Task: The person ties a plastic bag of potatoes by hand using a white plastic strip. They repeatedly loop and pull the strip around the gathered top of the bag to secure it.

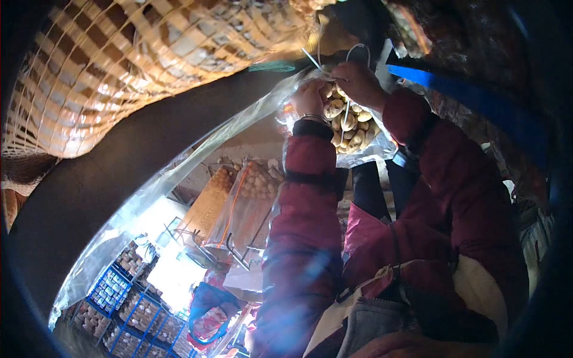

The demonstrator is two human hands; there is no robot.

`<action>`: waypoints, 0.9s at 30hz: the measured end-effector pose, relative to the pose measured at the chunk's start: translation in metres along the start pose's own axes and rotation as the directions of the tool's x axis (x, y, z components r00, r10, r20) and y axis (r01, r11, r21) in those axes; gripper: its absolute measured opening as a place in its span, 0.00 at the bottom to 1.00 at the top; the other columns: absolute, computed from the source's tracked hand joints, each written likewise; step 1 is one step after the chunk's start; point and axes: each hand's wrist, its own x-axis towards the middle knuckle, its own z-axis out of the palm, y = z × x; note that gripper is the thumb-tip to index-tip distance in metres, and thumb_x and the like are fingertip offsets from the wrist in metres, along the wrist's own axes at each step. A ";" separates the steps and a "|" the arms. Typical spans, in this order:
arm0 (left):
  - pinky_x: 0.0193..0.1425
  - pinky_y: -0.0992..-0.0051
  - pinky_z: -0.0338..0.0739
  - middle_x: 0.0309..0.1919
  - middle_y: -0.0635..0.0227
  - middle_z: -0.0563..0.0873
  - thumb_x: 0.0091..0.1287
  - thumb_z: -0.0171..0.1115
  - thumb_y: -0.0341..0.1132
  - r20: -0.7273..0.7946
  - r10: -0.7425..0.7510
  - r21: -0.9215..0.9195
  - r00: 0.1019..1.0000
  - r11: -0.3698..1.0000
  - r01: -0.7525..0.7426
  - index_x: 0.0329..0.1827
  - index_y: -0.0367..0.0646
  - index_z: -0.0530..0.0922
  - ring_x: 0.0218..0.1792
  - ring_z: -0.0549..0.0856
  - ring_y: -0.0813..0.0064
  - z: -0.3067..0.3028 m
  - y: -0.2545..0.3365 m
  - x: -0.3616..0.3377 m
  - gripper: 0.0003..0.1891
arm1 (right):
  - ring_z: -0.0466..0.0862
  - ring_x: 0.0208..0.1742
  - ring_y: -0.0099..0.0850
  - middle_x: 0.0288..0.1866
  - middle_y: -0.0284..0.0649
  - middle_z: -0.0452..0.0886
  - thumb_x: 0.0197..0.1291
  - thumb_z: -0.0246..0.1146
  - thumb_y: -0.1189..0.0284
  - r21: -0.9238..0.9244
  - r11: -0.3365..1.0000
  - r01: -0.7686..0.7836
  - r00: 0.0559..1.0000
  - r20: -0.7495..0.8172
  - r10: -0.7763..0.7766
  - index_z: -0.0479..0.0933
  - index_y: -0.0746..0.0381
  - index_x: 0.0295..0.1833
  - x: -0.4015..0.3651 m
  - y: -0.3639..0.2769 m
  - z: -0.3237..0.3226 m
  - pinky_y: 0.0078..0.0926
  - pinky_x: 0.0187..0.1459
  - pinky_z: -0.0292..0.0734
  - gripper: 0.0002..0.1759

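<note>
The clear plastic bag of pale potatoes (pixel 352 128), raised at far centre, is pinched at its neck by the closed fingers of the left hand (pixel 309 98) and right hand (pixel 358 83); potatoes could be spilled if that pinch is loosened.

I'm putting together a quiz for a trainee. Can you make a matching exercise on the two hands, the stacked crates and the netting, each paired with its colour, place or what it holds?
Things:
1. left hand
2. right hand
3. crates
4. netting

Descriptions:
a. blue, lower left
b. tan, upper left
c. pinching the white string
d. gripping the clear bag of pale round lumps

Pairs: 1-d, 2-c, 3-a, 4-b
</note>
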 end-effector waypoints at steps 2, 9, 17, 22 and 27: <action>0.16 0.80 0.67 0.17 0.72 0.77 0.57 0.60 0.31 -0.030 -0.002 -0.110 1.000 0.994 -0.001 0.29 0.39 0.79 0.14 0.72 0.82 0.006 0.000 -0.001 0.04 | 0.79 0.38 0.44 0.32 0.43 0.78 0.53 0.57 0.75 0.117 0.993 -0.029 1.000 0.001 0.029 0.78 0.63 0.38 0.001 -0.010 -0.006 0.37 0.40 0.73 0.08; 0.15 0.83 0.59 0.15 0.77 0.74 0.59 0.62 0.33 0.097 0.235 -0.140 0.967 0.965 -0.221 0.27 0.44 0.78 0.13 0.68 0.86 0.013 -0.027 0.010 0.05 | 0.80 0.34 0.37 0.30 0.43 0.78 0.51 0.59 0.76 0.223 0.968 -0.114 0.993 0.009 0.115 0.77 0.65 0.35 -0.003 0.009 0.001 0.32 0.38 0.73 0.06; 0.17 0.84 0.59 0.17 0.77 0.75 0.61 0.61 0.34 0.148 0.131 -0.299 0.980 0.951 -0.082 0.29 0.45 0.77 0.14 0.68 0.87 0.011 -0.028 0.014 0.04 | 0.80 0.33 0.35 0.29 0.44 0.78 0.48 0.58 0.76 0.213 0.959 -0.186 0.982 0.013 0.187 0.77 0.66 0.35 -0.001 0.002 -0.002 0.32 0.35 0.73 0.07; 0.17 0.84 0.59 0.17 0.76 0.75 0.60 0.61 0.32 0.145 0.208 0.215 0.967 0.948 -0.236 0.29 0.46 0.77 0.14 0.68 0.87 0.009 -0.043 0.037 0.04 | 0.80 0.34 0.40 0.30 0.45 0.77 0.48 0.59 0.74 0.095 0.991 -0.098 0.995 0.029 0.095 0.78 0.65 0.34 0.000 0.005 -0.006 0.34 0.36 0.73 0.08; 0.17 0.84 0.59 0.17 0.75 0.74 0.59 0.60 0.29 0.121 0.394 0.003 0.911 0.918 -0.397 0.28 0.44 0.76 0.15 0.69 0.85 0.010 -0.051 0.041 0.03 | 0.81 0.36 0.36 0.32 0.42 0.79 0.53 0.59 0.72 0.087 0.988 -0.130 0.987 0.107 0.120 0.79 0.65 0.34 -0.003 0.011 0.000 0.33 0.37 0.74 0.08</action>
